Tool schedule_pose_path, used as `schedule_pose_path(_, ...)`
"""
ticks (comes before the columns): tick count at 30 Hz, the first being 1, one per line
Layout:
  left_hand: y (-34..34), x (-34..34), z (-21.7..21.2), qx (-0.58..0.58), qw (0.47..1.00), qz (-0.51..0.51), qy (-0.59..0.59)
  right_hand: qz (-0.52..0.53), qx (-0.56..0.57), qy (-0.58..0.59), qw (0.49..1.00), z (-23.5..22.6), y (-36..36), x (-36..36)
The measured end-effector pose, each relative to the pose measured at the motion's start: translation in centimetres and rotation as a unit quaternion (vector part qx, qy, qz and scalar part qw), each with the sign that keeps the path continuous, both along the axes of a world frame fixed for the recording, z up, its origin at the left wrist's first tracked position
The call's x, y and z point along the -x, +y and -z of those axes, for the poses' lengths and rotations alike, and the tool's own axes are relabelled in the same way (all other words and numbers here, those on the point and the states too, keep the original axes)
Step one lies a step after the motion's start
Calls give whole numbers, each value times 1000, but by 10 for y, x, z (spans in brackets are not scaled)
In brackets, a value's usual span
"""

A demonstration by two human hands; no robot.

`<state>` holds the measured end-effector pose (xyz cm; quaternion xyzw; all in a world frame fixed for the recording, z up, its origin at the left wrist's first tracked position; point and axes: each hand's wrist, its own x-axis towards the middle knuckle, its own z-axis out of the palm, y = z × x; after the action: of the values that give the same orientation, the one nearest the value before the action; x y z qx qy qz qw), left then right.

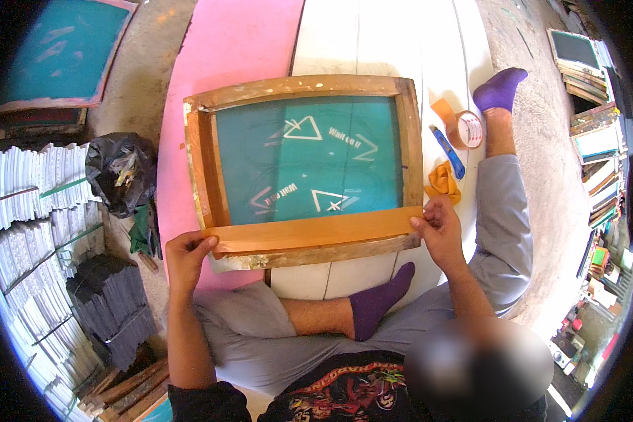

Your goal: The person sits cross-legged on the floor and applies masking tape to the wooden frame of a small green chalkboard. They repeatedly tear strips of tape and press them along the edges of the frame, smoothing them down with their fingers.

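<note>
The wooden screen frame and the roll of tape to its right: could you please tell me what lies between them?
In the head view, a blue utility knife lies between the frame and the tape roll, on the white board.

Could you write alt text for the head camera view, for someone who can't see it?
A seated person's left hand and right hand press a strip of brown tape along the near edge of a wooden screen-printing frame with teal mesh. A tape roll and blue utility knife lie to the right.
</note>
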<state>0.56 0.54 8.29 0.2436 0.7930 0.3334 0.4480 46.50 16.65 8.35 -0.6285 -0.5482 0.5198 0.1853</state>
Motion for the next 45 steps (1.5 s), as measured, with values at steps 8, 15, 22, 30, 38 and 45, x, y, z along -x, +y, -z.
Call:
schedule_pose_path(8,0,-2,3,-21,1000,0,3,-138,-142,-64,978,12,-1,-8)
schedule_pose_path(15,0,-4,13,-82,994,77,4,-167,-151,-114,968,13,1,-8)
schedule_pose_path(22,4,3,6,-58,990,129,27,-167,-121,-139,969,18,2,-18)
schedule_pose_path(30,-6,12,12,-26,989,145,4,-170,-143,-154,963,14,1,-14)
schedule_pose_path(38,0,7,-1,6,966,243,85,-228,-99,-250,936,-4,0,2)
schedule_pose_path(45,2,3,-2,1,935,323,145,-258,-69,-287,920,3,-3,0)
